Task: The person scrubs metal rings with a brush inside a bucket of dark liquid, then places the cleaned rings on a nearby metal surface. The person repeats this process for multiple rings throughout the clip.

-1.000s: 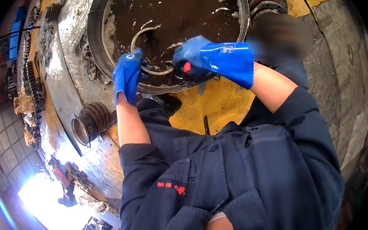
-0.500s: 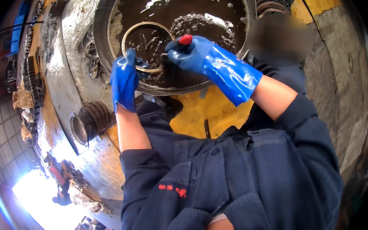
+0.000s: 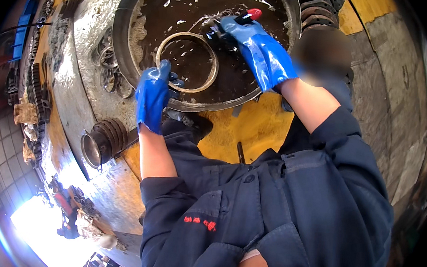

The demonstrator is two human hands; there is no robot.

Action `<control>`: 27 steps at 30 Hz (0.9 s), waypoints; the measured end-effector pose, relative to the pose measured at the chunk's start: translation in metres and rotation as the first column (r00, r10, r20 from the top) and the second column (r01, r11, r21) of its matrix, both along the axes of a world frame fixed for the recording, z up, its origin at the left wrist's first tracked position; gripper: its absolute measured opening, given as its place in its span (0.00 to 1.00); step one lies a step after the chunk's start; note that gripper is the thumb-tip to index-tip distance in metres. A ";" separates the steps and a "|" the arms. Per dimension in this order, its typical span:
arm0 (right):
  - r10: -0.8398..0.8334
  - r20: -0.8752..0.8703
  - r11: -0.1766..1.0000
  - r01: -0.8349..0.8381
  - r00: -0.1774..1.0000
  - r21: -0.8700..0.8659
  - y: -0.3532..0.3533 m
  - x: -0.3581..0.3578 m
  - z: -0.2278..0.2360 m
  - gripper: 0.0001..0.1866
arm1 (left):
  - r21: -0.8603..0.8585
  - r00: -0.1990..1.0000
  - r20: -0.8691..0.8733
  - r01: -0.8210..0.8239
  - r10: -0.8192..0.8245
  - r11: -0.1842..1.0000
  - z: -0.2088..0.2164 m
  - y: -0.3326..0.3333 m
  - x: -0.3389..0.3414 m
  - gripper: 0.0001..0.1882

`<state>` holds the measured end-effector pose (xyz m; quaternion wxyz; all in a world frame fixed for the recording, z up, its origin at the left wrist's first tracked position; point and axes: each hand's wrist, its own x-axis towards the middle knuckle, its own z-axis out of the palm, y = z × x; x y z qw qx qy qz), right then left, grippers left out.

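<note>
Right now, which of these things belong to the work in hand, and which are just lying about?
In use:
- pale metal ring, in the left hand
- red-ended tool, in the right hand
- tub of dark liquid

Apparently lying about:
- loose rings left of the tub
- ribbed metal cylinder
- blue object, far left

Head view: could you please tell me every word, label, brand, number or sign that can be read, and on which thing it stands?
None can be read.
Red stitched marks on the chest of the dark blue jacket: too small and blurred.
Blue gloves on the left hand and right hand: no lettering I can make out.
Metal ring, basin and red-tipped tool: none visible.
</note>
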<state>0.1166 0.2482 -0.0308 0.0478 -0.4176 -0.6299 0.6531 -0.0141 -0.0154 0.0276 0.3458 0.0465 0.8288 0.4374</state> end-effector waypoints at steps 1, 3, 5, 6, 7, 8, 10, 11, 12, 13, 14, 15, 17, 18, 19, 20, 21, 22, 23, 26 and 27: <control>0.050 -0.119 0.999 -0.052 0.992 -0.013 -0.008 0.000 0.009 0.21 | 0.013 1.000 0.000 0.010 -0.010 1.000 0.003 0.002 0.006 0.26; 0.167 -0.350 0.984 -0.178 0.922 0.001 -0.022 -0.006 0.023 0.23 | -0.112 0.998 -0.036 0.050 -0.054 0.992 0.015 0.013 0.016 0.26; 0.225 -0.486 0.971 -0.237 0.845 0.038 -0.034 -0.012 0.028 0.25 | -0.290 0.986 -0.067 0.127 -0.153 0.949 0.024 0.025 0.021 0.25; 0.238 -0.516 0.969 -0.241 0.823 0.061 -0.040 -0.013 0.033 0.25 | -0.348 0.975 -0.106 0.145 -0.193 0.926 0.020 0.024 0.019 0.24; 0.221 -0.535 0.973 -0.219 0.815 0.068 -0.045 -0.014 0.039 0.26 | -0.312 0.981 -0.112 0.120 -0.161 0.943 0.017 0.022 0.020 0.24; 0.182 -0.468 0.983 -0.173 0.865 0.062 -0.046 -0.012 0.044 0.25 | -0.275 0.985 -0.115 0.093 -0.129 0.957 0.014 0.021 0.024 0.24; 0.184 -0.378 0.983 -0.160 0.907 0.094 -0.030 -0.005 0.034 0.24 | -0.175 0.992 -0.110 0.044 -0.064 0.984 0.009 0.025 0.029 0.24; 0.187 -0.335 0.981 -0.160 0.923 0.108 -0.020 -0.008 0.028 0.23 | -0.197 0.991 -0.110 0.054 -0.077 0.979 0.011 0.024 0.027 0.24; 0.279 0.030 0.925 -0.277 0.960 0.261 -0.009 -0.018 0.030 0.18 | -0.217 0.990 -0.110 0.064 -0.090 0.974 0.012 0.021 0.024 0.25; 0.238 0.046 0.945 -0.242 0.970 0.222 -0.011 -0.014 0.028 0.17 | -0.237 0.989 -0.109 0.074 -0.103 0.969 0.012 0.018 0.021 0.25; 0.197 0.064 0.961 -0.206 0.978 0.183 -0.016 -0.006 0.025 0.16 | -0.272 0.980 -0.145 0.092 -0.135 0.958 0.012 0.018 0.020 0.25; 0.163 0.082 0.974 -0.174 0.983 0.149 -0.023 0.000 0.027 0.16 | -0.304 0.970 -0.182 0.101 -0.162 0.947 0.014 0.017 0.018 0.26; 0.297 -0.025 0.909 -0.275 0.954 0.314 -0.045 0.003 0.027 0.17 | -0.300 0.954 -0.245 0.097 -0.174 0.949 0.014 0.012 0.017 0.28; 0.364 -0.113 0.913 -0.331 0.924 0.239 -0.055 0.006 0.038 0.17 | -0.265 0.948 -0.273 0.087 -0.162 0.960 0.012 0.009 0.018 0.29; 0.419 -0.204 0.906 -0.390 0.885 0.166 -0.061 0.006 0.045 0.19 | -0.230 0.942 -0.301 0.079 -0.148 0.970 0.010 0.007 0.019 0.30; 0.666 -0.004 0.550 -0.487 0.746 0.679 -0.065 -0.002 0.046 0.20 | -0.311 0.915 -0.346 0.097 -0.208 0.945 0.011 0.005 0.019 0.29; 0.722 0.309 -0.030 -0.418 0.619 0.908 -0.068 -0.008 0.045 0.21 | -0.392 0.882 -0.382 0.116 -0.276 0.913 0.016 0.008 0.021 0.29; 0.728 0.167 0.004 -0.249 0.664 0.969 -0.070 -0.004 0.040 0.22 | -0.471 0.844 -0.411 0.128 -0.346 0.873 0.021 0.011 0.022 0.28; 0.665 0.232 -0.006 -0.306 0.710 0.952 -0.070 -0.003 0.037 0.21 | -0.548 0.801 -0.431 0.134 -0.416 0.826 0.023 0.012 0.023 0.28; 0.409 0.377 -0.011 -0.408 0.831 0.913 -0.080 -0.001 0.024 0.12 | -0.496 0.826 -0.399 0.170 -0.398 0.851 0.012 0.013 0.021 0.29; 0.418 0.363 0.110 -0.443 0.833 0.890 -0.077 -0.003 0.018 0.12 | -0.478 0.827 -0.399 0.181 -0.396 0.859 0.014 0.014 0.023 0.30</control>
